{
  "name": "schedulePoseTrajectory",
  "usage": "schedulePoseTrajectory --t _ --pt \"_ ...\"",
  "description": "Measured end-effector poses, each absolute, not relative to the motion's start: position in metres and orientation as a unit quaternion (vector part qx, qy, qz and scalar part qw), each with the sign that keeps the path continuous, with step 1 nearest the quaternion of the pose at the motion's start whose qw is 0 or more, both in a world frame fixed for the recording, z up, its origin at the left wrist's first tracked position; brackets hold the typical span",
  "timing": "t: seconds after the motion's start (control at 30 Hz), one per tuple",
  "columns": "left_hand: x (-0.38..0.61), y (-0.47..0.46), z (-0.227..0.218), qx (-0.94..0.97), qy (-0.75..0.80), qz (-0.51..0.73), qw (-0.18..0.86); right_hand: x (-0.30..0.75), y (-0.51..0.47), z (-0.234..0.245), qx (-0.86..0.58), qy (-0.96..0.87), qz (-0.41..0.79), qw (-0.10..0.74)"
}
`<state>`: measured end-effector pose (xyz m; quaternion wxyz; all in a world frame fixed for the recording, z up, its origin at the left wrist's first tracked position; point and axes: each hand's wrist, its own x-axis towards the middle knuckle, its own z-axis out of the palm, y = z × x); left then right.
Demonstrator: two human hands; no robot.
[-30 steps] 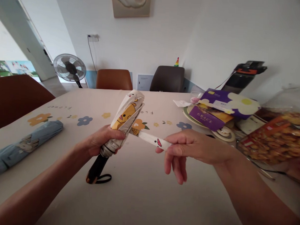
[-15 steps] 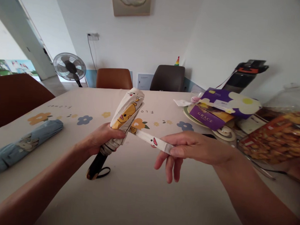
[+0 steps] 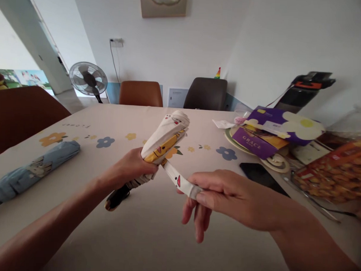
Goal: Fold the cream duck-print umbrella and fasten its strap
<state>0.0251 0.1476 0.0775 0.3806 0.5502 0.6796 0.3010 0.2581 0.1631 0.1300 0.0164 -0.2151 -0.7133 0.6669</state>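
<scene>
A folded white umbrella (image 3: 165,137) with a yellow cartoon print is held tilted above the table, its black handle (image 3: 118,197) pointing down to the left. Wrapped around the rolled canopy's lower part is my left hand (image 3: 136,165). My right hand (image 3: 215,196) pinches the end of the umbrella's white strap (image 3: 179,179) between thumb and forefinger, the other fingers hanging loose. The strap stretches from the canopy to that hand. On the table at the left lies a rolled blue umbrella (image 3: 39,168), apart from both hands.
The table (image 3: 153,245) has a flower-printed cover. On its right are a phone (image 3: 262,178), a purple box (image 3: 251,140) on a plate, a bag of snacks (image 3: 336,172) and a dark bottle (image 3: 300,92). Chairs (image 3: 140,93) and a fan (image 3: 88,77) stand beyond.
The umbrella has turned and leaned further right in my left hand. My right hand, still on the strap, has come slightly lower. More of the phone shows as the view shifted.
</scene>
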Motion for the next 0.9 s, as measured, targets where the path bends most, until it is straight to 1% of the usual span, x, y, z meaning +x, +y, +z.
schedulePoseTrajectory --t 0.1,0.2,0.27,0.37,0.47,0.53,0.63,0.7,0.8,0.9 --pt "0.033 0.142 0.077 0.583 0.752 0.227 0.208 0.251 0.154 0.132 -0.225 -0.727 0.649 0.006" --pt "0.040 0.135 0.072 0.610 0.773 0.173 0.028 0.246 0.149 0.131 -0.240 -0.731 0.638 0.001" --pt "0.043 0.130 0.069 0.629 0.757 0.166 -0.056 0.243 0.146 0.130 -0.244 -0.726 0.643 0.004" --pt "0.047 0.123 0.067 0.650 0.727 0.176 -0.135 0.238 0.139 0.129 -0.241 -0.711 0.661 0.009" --pt "0.050 0.118 0.067 0.658 0.708 0.182 -0.180 0.232 0.132 0.124 -0.244 -0.705 0.666 0.010" --pt "0.051 0.117 0.066 0.664 0.702 0.177 -0.186 0.228 0.127 0.118 -0.250 -0.710 0.658 0.010" --pt "0.050 0.120 0.064 0.675 0.701 0.159 -0.165 0.223 0.122 0.106 -0.259 -0.726 0.637 0.018" --pt "0.049 0.123 0.063 0.675 0.706 0.141 -0.159 0.220 0.120 0.098 -0.264 -0.725 0.635 0.039" --pt "0.050 0.124 0.061 0.683 0.707 0.109 -0.151 0.212 0.118 0.089 -0.255 -0.699 0.664 0.066" --pt "0.055 0.121 0.059 0.717 0.683 0.068 -0.118 0.206 0.119 0.083 -0.254 -0.658 0.705 0.077"
